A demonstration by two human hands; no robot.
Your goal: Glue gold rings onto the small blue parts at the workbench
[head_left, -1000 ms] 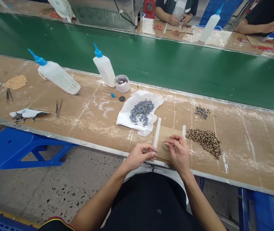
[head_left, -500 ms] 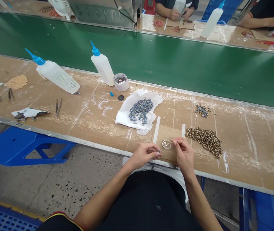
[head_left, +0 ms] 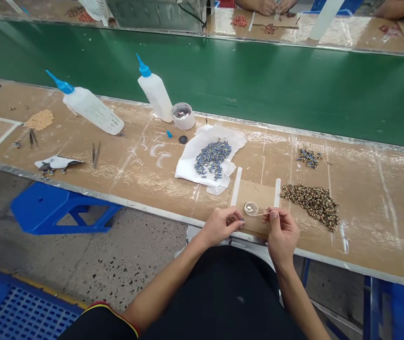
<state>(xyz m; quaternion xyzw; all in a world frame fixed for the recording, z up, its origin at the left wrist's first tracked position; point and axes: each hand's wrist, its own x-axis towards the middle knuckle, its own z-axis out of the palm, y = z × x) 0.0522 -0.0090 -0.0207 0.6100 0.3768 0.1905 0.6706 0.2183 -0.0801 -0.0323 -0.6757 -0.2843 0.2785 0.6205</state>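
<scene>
My left hand (head_left: 225,224) pinches a tiny blue part (head_left: 242,219) over the near edge of a cardboard piece (head_left: 258,191). A thin pale stick (head_left: 262,214), like a toothpick, is held in the fingertips of my right hand (head_left: 282,231). Its tip points left toward my left hand, just below a small clear round dish (head_left: 251,208) on the cardboard. Something whitish lies in the dish. Many small blue parts (head_left: 212,158) lie on a white paper sheet (head_left: 186,165) beyond my left hand. Right of my right hand is a heap of small brass-and-black parts (head_left: 311,204).
A smaller group of blue parts (head_left: 309,158) lies at the right. Farther left are an upright squeeze bottle (head_left: 155,94), a leaning squeeze bottle (head_left: 93,111), a tape roll (head_left: 183,116) and tweezers (head_left: 96,155). A green belt (head_left: 258,80) runs behind; people's hands show across it.
My right hand has drawn the stick's tip out of the dish, to just below it. My left hand keeps its pinch on the blue part. The whole view has shifted slightly.
</scene>
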